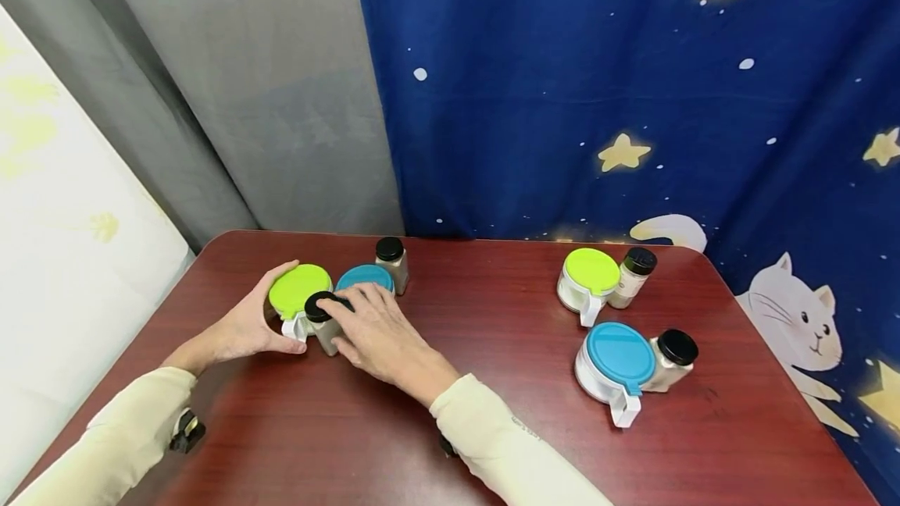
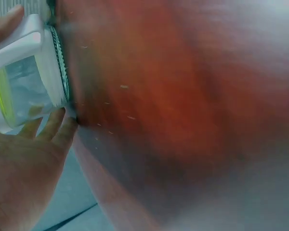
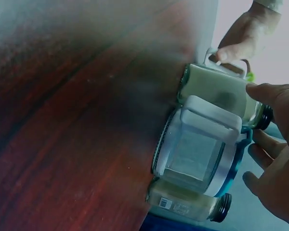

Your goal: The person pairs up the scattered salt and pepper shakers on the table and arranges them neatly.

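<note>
Lime-green-lidded round clear jar with white handle point(image 1: 301, 290) at 8 o'clock in head view; left hand point(image 1: 246, 324) holds it, fingers and thumb curved wide around. Just beside it, at 4 o'clock: black-capped square glass jar point(image 1: 326, 334), held near the cap between thumb and fingers of right hand point(image 1: 385, 334), narrower spread. Blue-lidded round jar point(image 1: 366, 277) at 1 o'clock from that. Dark red table point(image 1: 337, 436) beneath.

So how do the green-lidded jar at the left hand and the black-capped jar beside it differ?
The green-lidded jar is wide across the top; the black-capped jar is narrower. The green-lidded jar has a white handle; the black-capped jar shows none. Both are closed.
</note>
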Demonstrator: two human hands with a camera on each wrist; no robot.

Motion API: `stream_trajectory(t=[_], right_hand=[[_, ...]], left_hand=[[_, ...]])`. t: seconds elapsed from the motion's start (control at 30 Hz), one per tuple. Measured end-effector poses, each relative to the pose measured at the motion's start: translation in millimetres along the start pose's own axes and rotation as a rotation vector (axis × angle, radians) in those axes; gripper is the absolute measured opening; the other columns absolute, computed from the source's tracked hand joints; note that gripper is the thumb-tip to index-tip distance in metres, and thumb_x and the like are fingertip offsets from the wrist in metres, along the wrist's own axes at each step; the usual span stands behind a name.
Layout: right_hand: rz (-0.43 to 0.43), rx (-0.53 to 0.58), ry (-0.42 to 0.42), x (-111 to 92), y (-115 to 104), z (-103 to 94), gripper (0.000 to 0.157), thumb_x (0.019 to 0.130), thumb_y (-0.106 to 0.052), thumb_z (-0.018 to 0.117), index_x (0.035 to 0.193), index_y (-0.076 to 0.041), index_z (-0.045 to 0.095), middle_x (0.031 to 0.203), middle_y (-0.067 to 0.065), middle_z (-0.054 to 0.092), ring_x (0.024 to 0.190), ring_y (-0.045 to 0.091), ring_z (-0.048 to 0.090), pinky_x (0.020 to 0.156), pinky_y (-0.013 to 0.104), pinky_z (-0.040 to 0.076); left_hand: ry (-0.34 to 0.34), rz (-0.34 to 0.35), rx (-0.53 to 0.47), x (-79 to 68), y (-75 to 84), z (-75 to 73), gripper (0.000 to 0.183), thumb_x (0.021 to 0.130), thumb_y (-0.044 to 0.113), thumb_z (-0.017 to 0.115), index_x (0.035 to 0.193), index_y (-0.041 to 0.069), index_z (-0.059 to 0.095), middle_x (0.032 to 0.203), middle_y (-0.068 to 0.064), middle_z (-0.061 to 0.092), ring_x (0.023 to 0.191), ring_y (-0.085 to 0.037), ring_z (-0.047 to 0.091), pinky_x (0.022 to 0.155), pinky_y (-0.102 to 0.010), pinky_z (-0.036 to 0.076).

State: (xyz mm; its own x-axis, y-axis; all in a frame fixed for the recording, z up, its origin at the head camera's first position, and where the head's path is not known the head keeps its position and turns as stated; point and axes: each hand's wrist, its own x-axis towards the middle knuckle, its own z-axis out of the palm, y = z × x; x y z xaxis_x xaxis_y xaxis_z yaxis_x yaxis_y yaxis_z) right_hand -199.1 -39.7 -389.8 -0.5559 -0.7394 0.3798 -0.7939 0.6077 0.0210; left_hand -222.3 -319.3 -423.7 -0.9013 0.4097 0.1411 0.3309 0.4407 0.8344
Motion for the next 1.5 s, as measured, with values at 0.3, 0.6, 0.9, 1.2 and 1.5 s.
stream_trajectory(t=[0.3,0.6,0.9,1.2,1.5], right_hand=[[0.018,0.015,0.105,-18,0,-7.6,0.042,0.093,-0.034,0.076,0.132,-0.024,0.062,0.127,-0.002,0.056,0.122,0.018,0.044,0.102,0.042,0.032],[-0.019,0.08,0.129,-22,2,-0.8,0.038,0.095,-0.036,0.074,0.126,-0.019,0.059,0.127,-0.008,0.061,0.124,0.014,0.048,0.097,0.04,0.032],[-0.081,0.12,0.136,-19,-1,3.9,0.053,0.095,-0.044,0.072,0.141,-0.022,0.059,0.126,-0.005,0.063,0.118,0.014,0.052,0.096,0.041,0.035],[-0.22,0.268,0.308,-20,-15,10.9,0.04,0.092,-0.036,0.078,0.126,-0.016,0.071,0.123,0.002,0.065,0.116,0.013,0.056,0.103,0.022,0.037],[-0.066,0.515,0.309,-41,-31,-16.9,0.038,0.092,-0.023,0.079,0.126,-0.013,0.069,0.127,0.004,0.063,0.12,0.015,0.057,0.103,0.021,0.04]], left_hand=[[0.003,0.009,0.058,-38.2,17.1,5.0,0.127,0.063,0.011,0.099,0.158,0.011,0.015,0.138,-0.011,0.044,0.114,-0.009,0.051,0.091,-0.016,0.044],[-0.029,0.043,-0.068,-53.4,20.8,16.2,0.128,0.061,0.004,0.099,0.158,0.009,0.015,0.138,-0.014,0.044,0.115,-0.012,0.054,0.091,-0.02,0.047],[-0.022,0.046,-0.068,-64.6,20.4,18.4,0.126,0.062,0.004,0.098,0.159,0.009,0.017,0.14,-0.014,0.045,0.115,-0.011,0.054,0.09,-0.02,0.049],[0.006,0.024,-0.116,-87.5,27.5,16.0,0.125,0.059,-0.003,0.097,0.158,0.012,0.022,0.137,-0.011,0.051,0.112,-0.015,0.058,0.085,-0.026,0.054],[0.017,0.053,-0.062,-97.0,50.9,28.3,0.124,0.061,0.0,0.098,0.159,0.012,0.021,0.139,-0.007,0.05,0.114,-0.013,0.056,0.084,-0.026,0.054]])
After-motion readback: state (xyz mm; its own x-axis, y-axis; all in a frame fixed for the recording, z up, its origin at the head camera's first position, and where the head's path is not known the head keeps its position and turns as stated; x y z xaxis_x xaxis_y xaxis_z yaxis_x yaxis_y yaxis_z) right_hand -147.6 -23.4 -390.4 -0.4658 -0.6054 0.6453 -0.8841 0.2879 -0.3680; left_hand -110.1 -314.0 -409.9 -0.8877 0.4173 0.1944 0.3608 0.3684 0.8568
